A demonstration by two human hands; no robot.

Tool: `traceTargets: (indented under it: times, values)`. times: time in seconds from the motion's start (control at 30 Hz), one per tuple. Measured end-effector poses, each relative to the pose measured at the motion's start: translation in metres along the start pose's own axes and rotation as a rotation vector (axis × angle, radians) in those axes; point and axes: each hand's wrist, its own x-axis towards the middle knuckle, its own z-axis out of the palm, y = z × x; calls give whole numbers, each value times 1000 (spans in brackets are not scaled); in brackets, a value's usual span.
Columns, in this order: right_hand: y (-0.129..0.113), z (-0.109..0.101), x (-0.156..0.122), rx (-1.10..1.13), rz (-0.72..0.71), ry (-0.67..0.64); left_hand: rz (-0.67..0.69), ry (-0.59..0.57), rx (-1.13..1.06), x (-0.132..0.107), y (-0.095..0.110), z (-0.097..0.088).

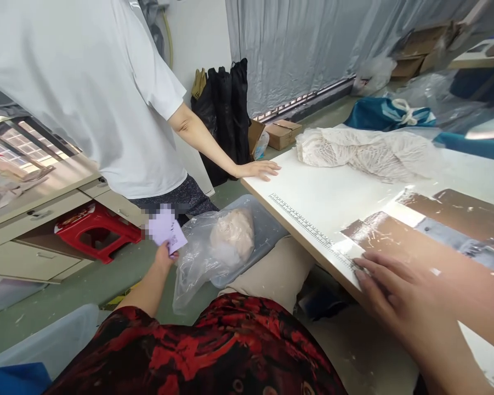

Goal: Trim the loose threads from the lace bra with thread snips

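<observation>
Your left hand is stretched out low over the floor, fingers pinched on a lilac card that stands up above your thumb; its face is blurred, though a small square code shows at the lower corner. Just right of the card lies a clear bag with a pale lump inside, resting against a grey bin below the table edge.

Your right hand lies flat on the white table, fingers spread and pointing left, holding nothing. The fingertips touch the near edge, right at the end of the printed ruler that runs along it. Brown patches mark the tabletop beside your hand.

Farther along the table, a heap of white netting lies well apart from your hand. A co-worker in a white shirt stands across the gap, one hand laid flat on the table's far corner. Behind that person, a red stool sits tucked under a cabinet, and black garments hang against the wall.
</observation>
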Motion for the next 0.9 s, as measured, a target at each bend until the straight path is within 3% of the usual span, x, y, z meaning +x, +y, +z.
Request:
traceTargets:
  times: [0.1, 0.27, 0.37, 0.5, 0.63, 0.8, 0.9]
  values:
    - [0, 0, -1, -13, -18, 8, -105, -129, 77, 13, -25, 5]
    - [0, 3, -5, 22, 0, -2, -189, -455, 247, 22, -39, 68]
    - [-3, 1, -8, 58, 33, -26, -176, -630, 338, 6, -28, 103]
    - [-8, -9, -12, 100, 83, -46, -154, -817, 427, -19, 0, 134]
    - [-11, -17, -17, 239, 145, -61, -9, -1006, 619, -31, 16, 162]
    - [-14, -17, -21, 248, 385, -106, 136, -1074, 664, -32, 20, 192]
    - [-14, -19, -22, 248, 490, -32, 249, -1003, 572, -27, 27, 197]
